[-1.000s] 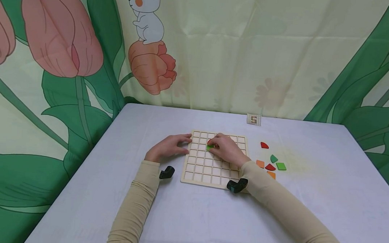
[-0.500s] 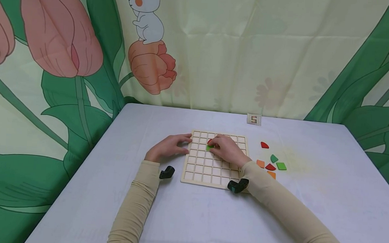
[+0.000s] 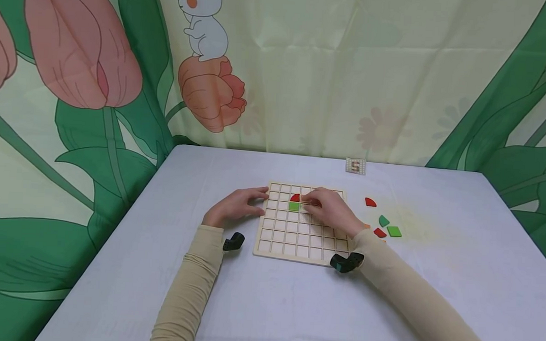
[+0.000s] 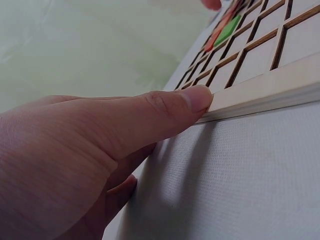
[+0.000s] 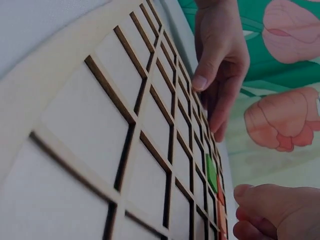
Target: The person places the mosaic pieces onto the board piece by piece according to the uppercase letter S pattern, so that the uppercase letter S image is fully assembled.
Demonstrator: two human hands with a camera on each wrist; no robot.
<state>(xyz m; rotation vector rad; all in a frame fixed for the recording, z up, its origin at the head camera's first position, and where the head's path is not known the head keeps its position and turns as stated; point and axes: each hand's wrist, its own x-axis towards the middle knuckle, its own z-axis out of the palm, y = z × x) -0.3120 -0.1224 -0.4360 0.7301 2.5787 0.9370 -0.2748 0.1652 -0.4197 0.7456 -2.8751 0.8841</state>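
A wooden grid board [image 3: 276, 249] lies on the table. My left hand [image 3: 237, 207] rests at its left edge; in the left wrist view the thumb [image 4: 198, 98] touches the board's side. Within the grid sit a red quarter-round tile [image 3: 295, 197] and, directly below it, a green square tile [image 3: 294, 206]. Just right of them, my right hand [image 3: 331, 208] hovers low over the board with fingers loosely bent; nothing shows between them. The right wrist view shows orange [image 5: 222, 216] beyond the red tile, partly hidden by the frame of the grid.
Right of the board lie a red quarter-round tile [image 3: 370, 202], a dark green tile [image 3: 384, 221], another red tile [image 3: 380, 232] and a green square [image 3: 394, 231]. Orange tiles are mostly covered by my right wrist. A small patterned card [image 3: 355, 166] lies at the back edge.
My right hand has drawn back to the right from the red and green tiles, which now show fully in the grid. My left hand stays at the board's edge.
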